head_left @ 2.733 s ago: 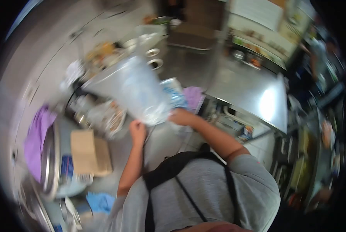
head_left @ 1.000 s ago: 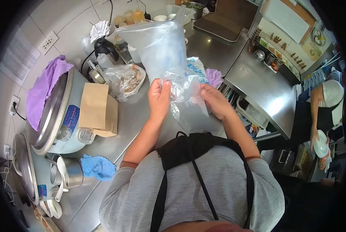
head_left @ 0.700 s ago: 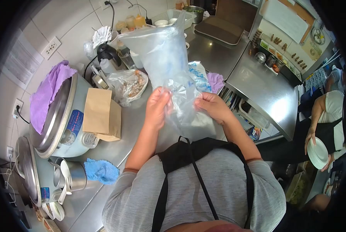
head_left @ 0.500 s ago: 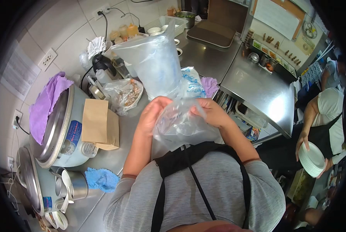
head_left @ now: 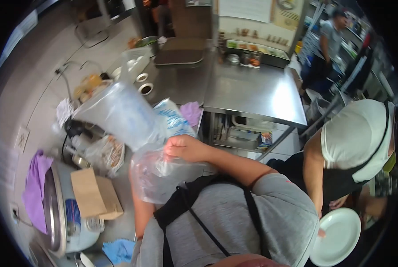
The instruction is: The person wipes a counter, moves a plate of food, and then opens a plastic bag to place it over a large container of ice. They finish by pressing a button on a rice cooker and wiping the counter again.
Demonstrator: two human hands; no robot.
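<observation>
A clear plastic bag [head_left: 156, 180] hangs crumpled in front of my chest. My right hand [head_left: 183, 148] is closed on its upper edge, with the fingers curled in. My left hand is hidden behind the bag; only the left forearm [head_left: 141, 218] shows below it, so its fingers cannot be made out. Just beyond my hands stands a large translucent plastic bag [head_left: 123, 115], tilted to the left. Beside it lies a white packet with blue print [head_left: 174, 118], next to a purple cloth [head_left: 190, 113].
To the left are a brown paper bag [head_left: 90, 193], a large rice cooker [head_left: 76, 231] with a purple cloth over it, and a blue cloth [head_left: 119, 250]. A steel table [head_left: 252, 93] extends ahead. On the right a co-worker holds a white plate [head_left: 337, 236] close to my elbow.
My view has swung right. My right hand has gone from pinching the bag's right side to a closed grip at its top; my left hand has slipped behind the bag. The co-worker has come nearer.
</observation>
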